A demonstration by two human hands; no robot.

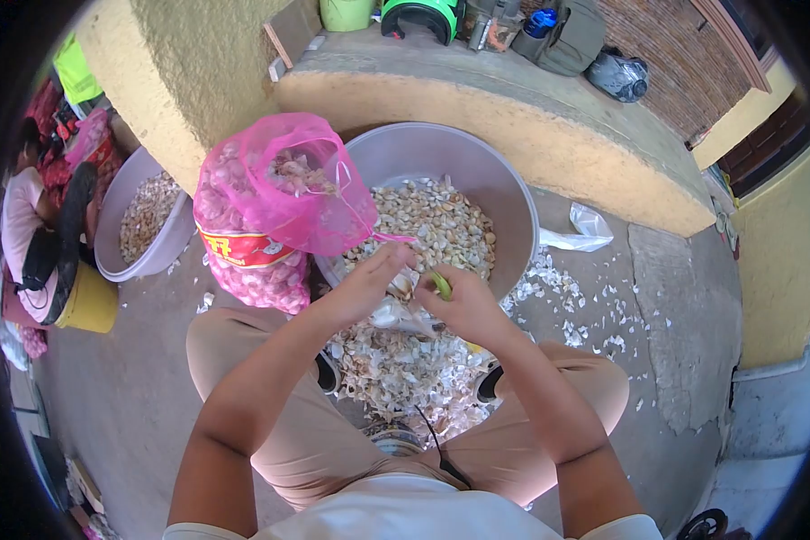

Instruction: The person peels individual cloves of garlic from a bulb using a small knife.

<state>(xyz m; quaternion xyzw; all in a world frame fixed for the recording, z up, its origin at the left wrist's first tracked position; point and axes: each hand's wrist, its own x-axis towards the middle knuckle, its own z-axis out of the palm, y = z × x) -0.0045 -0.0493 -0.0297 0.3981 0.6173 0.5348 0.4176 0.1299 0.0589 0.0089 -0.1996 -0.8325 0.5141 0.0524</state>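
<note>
My left hand (375, 281) is closed around a garlic bulb (403, 284) over the near rim of a large grey tub (518, 193). Wrapped round a small green-handled tool (442, 286), my right hand (463, 304) is against the bulb's right side; the tool's blade cannot be made out. Peeled-apart garlic cloves (432, 216) cover the tub's bottom. A pink mesh sack (252, 207) full of garlic stands against the tub's left side, its top folded over the rim. Loose garlic skins (405, 369) are heaped between my feet, below my hands.
At the left, a person (29, 216) sits beside a second tub (108, 225) of cloves and a yellow bucket (88, 299). A concrete ledge (513, 99) behind my tub holds a green helmet (423, 20) and bags. A plastic bag (587, 230) lies on the floor at right.
</note>
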